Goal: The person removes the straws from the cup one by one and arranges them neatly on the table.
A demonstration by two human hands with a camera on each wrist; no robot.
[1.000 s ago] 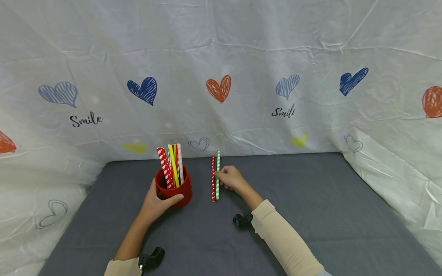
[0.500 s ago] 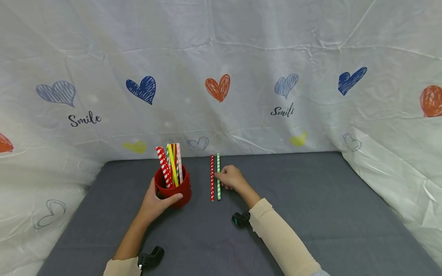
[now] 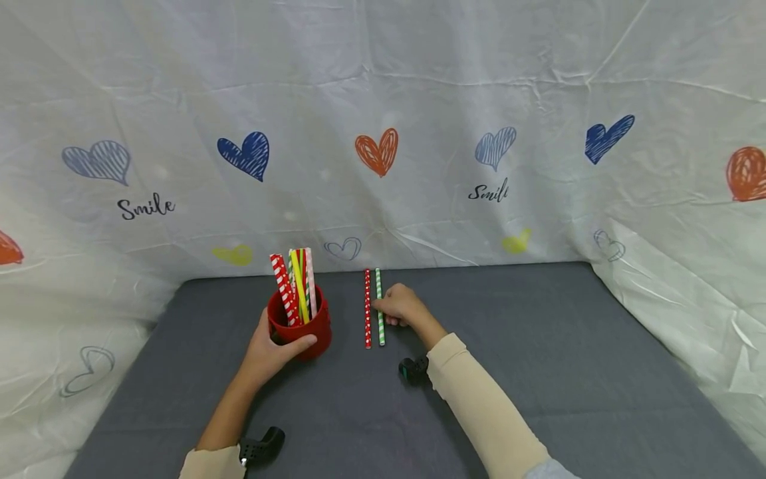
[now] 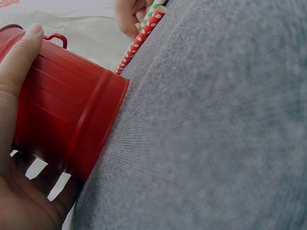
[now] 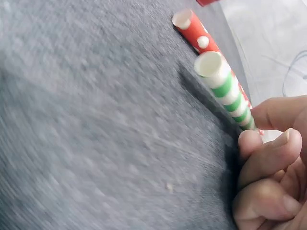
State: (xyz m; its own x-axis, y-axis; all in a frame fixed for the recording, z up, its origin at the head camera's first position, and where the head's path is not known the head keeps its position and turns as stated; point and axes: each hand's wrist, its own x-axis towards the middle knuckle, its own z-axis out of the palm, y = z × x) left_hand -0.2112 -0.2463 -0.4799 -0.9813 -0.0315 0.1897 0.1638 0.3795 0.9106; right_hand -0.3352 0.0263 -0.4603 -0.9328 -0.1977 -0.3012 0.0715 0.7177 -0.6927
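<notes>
My left hand (image 3: 268, 351) grips a red bucket (image 3: 321, 330) on the left of the table, thumb across its near side; the left wrist view shows the bucket's ribbed wall and small side handle. Several paper straws (image 3: 300, 286) stand in it: red with white dots, yellow, pink and striped. To the right, my right hand (image 3: 403, 306) pinches a green-and-white striped straw (image 3: 380, 329) between thumb and forefinger, its other fingers curled. Its open near end shows in the right wrist view, over a shadow. A red straw with white dots (image 3: 368, 313) lies just left of it, roughly parallel.
A dark grey cloth (image 3: 538, 372) covers the table. Behind and at both sides hangs a pale sheet (image 3: 431, 106) printed with hearts and "Smile", meeting the table's far edge near the straws' far ends.
The green-striped straw's near end has shifted right, away from the red dotted straw, and the straw has come slightly nearer. The left hand stays on the bucket.
</notes>
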